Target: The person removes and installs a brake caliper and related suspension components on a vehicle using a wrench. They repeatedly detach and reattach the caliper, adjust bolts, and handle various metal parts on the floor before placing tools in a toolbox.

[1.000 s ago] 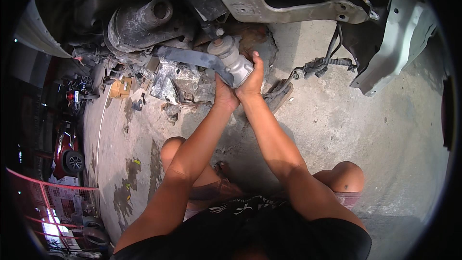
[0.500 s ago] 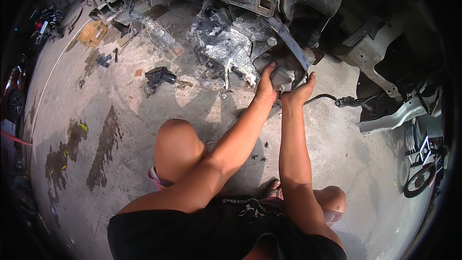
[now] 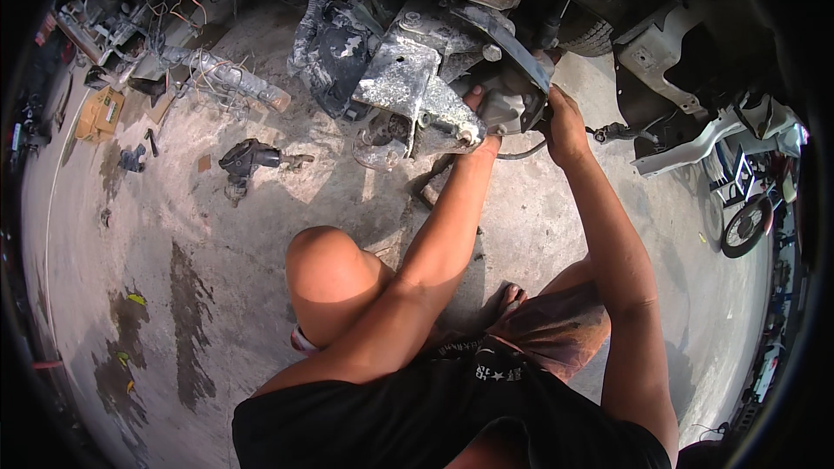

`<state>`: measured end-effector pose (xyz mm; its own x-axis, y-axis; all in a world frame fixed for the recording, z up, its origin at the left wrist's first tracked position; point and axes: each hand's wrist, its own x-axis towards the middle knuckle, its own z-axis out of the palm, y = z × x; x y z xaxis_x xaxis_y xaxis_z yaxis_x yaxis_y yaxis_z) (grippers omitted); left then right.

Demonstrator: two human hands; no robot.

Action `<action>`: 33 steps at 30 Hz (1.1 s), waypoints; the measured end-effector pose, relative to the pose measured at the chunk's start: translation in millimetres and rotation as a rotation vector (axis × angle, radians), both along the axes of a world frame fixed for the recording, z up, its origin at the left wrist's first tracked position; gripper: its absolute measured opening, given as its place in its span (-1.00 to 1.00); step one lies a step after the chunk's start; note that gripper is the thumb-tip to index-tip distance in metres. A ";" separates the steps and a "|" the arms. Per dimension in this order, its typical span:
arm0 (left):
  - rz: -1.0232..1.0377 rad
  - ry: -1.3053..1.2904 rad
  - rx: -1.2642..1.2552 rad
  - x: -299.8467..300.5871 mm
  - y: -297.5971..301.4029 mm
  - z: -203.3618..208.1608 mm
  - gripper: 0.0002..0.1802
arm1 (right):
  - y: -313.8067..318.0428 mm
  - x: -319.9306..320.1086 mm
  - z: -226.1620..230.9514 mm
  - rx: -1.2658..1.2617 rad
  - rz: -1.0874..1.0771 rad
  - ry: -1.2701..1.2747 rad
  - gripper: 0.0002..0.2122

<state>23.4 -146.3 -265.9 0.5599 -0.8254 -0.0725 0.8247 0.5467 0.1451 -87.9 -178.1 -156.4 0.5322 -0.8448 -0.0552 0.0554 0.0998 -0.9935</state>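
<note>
A rounded grey metal housing sits low under the vehicle's front, below a curved dark metal strip. My left hand grips its left and lower side; the thumb shows at its upper left, while the other fingers are hidden. On the opposite side, my right hand is closed around the housing's right edge near the strip's lower end, its fingertips partly out of sight. A whitish, corroded metal bracket projects just left of my left hand and covers part of it.
A dark cable runs beneath the housing. On the concrete floor lie a black mechanical part and a cardboard box. A bent pale metal panel stands to the right. Bare wires hang at upper left.
My right hand has shifted from underneath the housing to its right side, with the elbow swung outward. My left hand has slid further behind the bracket. The whole view has shifted.
</note>
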 end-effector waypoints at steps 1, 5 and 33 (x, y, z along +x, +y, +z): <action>-0.054 -0.033 -0.005 -3.1 3.1 0.5 -0.38 | 5.7 -4.2 2.7 0.009 -0.011 -0.007 -0.58; -0.064 -0.120 -0.001 -8.1 16.3 15.0 -0.37 | 23.1 -5.1 -14.5 0.052 -0.022 -0.052 -0.53; 0.100 -0.278 0.010 -3.4 9.6 15.9 -0.37 | 7.0 -101.7 19.3 -0.890 0.828 1.155 -0.51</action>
